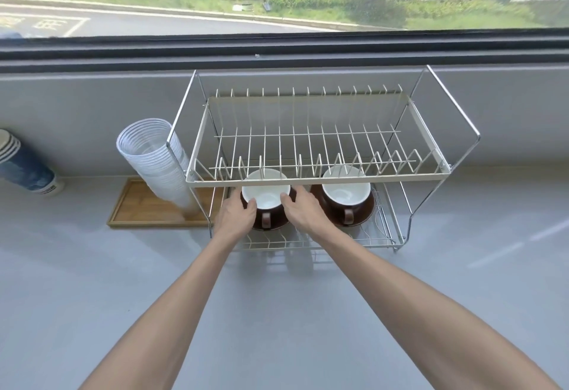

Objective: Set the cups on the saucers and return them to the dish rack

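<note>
A two-tier wire dish rack (pixel 320 178) stands on the grey counter below the window. On its lower shelf sit two brown cups with white insides, each on a brown saucer. The left cup (pixel 266 197) rests on its saucer (pixel 271 226), handle facing me. My left hand (pixel 235 215) grips the saucer's left side and my right hand (pixel 303 209) grips its right side, fingers touching the cup's rim. The right cup (pixel 346 194) stands on its saucer (pixel 363 215) untouched. The upper shelf holds nothing.
A tilted stack of clear plastic cups (pixel 154 158) stands on a wooden tray (pixel 138 207) left of the rack. Blue paper cups (pixel 21 167) lie at the far left. The grey wall and window ledge rise behind the rack.
</note>
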